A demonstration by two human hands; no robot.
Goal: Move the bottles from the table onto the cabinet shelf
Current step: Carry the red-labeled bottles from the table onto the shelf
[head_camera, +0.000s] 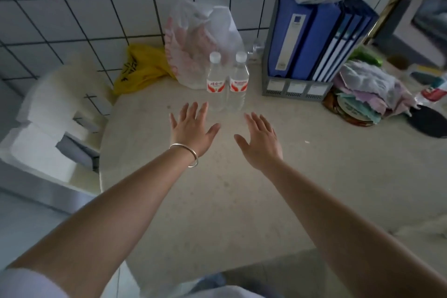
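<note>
Two clear water bottles with white caps and red-and-white labels stand upright side by side on the pale table (242, 189): the left bottle (216, 82) and the right bottle (239, 81). My left hand (193, 129), with a silver bangle on the wrist, is stretched out palm down just in front of the left bottle, fingers spread, not touching it. My right hand (262, 143) is spread open a little nearer, in front of and to the right of the right bottle. Both hands hold nothing. No cabinet shelf is in view.
Behind the bottles lies a clear plastic bag (200, 38), with a yellow bag (142, 68) to its left against the tiled wall. A grey file rack with blue binders (312, 38) stands to the right, then a pile of cloths (370, 92). White foam boxes (48, 113) sit left of the table.
</note>
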